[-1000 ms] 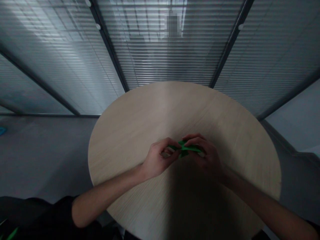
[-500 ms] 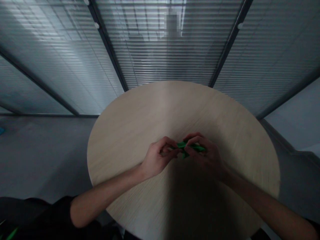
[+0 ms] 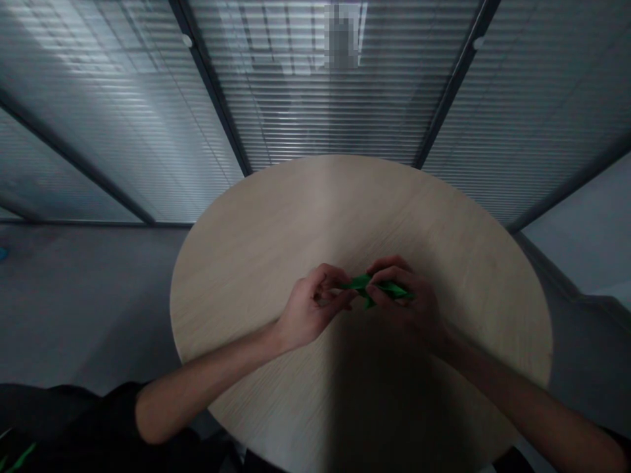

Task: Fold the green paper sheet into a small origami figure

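A small green folded paper piece (image 3: 361, 282), with pointed ends like an origami figure, is held between both hands over the round table. My left hand (image 3: 310, 307) pinches its left tip between thumb and fingers. On the other side, my right hand (image 3: 417, 303) grips the body of the paper, thumb in front and fingers behind. Parts of the paper are covered by the right fingers, so its full shape does not show. Dim light blurs the finer folds.
The light wooden round table (image 3: 266, 223) lies under both hands, a dark shadow across its near side. Beyond it stand glass partitions with blinds (image 3: 315, 125) and dark frames. Grey floor (image 3: 98, 295) surrounds the table. A small blue thing (image 3: 3, 253) is at the far left.
Both hands stay closed on the green paper. The right hand has shifted slightly to the right and up, and more of the paper shows between the hands.
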A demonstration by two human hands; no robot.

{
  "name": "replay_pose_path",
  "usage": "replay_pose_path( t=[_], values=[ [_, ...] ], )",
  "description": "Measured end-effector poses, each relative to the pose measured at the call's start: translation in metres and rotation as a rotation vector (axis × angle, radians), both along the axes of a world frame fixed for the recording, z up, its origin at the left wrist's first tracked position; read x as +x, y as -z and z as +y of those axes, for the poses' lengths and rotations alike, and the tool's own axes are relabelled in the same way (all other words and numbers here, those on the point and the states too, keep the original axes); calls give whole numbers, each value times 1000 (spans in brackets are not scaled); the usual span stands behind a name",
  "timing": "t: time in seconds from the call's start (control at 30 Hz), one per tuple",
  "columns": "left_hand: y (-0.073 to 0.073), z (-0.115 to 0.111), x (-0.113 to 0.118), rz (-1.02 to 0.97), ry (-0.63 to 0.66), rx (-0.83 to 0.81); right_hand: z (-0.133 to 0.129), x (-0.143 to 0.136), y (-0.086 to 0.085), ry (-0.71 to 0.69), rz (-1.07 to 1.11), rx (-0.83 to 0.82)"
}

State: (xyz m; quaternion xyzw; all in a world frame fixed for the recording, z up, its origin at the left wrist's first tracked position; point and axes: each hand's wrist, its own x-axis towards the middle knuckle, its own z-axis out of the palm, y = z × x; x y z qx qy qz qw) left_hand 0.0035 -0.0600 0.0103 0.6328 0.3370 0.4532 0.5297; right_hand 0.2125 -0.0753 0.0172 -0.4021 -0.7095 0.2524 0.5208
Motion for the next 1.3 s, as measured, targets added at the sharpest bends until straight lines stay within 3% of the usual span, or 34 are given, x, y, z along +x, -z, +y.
replay_pose_path(
  t=[0.37, 0.53, 0.9, 1.13, 1.3],
  values=[
    [4, -2, -2, 57, -1, 87, -2, -1, 1, 35, 64, -56],
    [4, -2, -4, 69, -28, 88, 0, 2, 1, -26, 100, -60],
    [7, 0, 1, 64, 29, 65, -2, 0, -2, -42, -33, 71],
    [8, -3, 0, 164, -36, 233, -3, -4, -1, -16, -11, -16],
    [5, -4, 2, 157, -62, 213, -3, -4, 0, -22, -7, -41]
  ],
)
